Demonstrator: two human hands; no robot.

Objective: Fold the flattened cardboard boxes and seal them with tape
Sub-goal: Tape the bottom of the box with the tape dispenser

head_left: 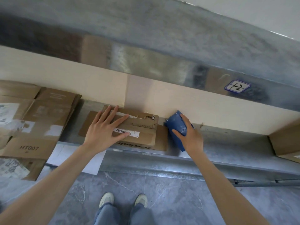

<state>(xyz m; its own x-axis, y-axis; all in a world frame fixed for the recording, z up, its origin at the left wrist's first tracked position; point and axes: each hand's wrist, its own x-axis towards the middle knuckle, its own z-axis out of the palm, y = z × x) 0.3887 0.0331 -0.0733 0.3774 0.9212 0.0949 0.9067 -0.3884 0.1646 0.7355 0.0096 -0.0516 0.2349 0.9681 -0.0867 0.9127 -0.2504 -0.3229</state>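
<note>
Head view, person standing at a metal bench (227, 143). The small cardboard box (142, 127) lies just above frame centre, on a flat cardboard sheet (162, 138) that juts out on its 3 o'clock side.

The left hand (103, 132) rests palm-down on the box's 9 o'clock half. Its fingers (116, 122) are straight and spread, pointing toward 2 o'clock across the top flaps, and the thumb tip touches a barcode label (125, 132).

The right hand (190, 135) is at 3 o'clock of the box, just beside it. Its fingers and thumb are curled round a blue tape dispenser (176, 123), which stands against the box's 3 o'clock edge; whether they touch cannot be told.

At 9 o'clock of the box lies a stack of flattened boxes (40, 120), one marked "HT007". Another carton (285, 142) sits at the far 3 o'clock edge. A beige panel (162, 95) runs along the bench at 12 o'clock, with a metal surface bearing a handwritten sticker (237, 87) above it. At 6 o'clock are the grey stone-patterned floor (178, 200) and the person's shoes (106, 198).
</note>
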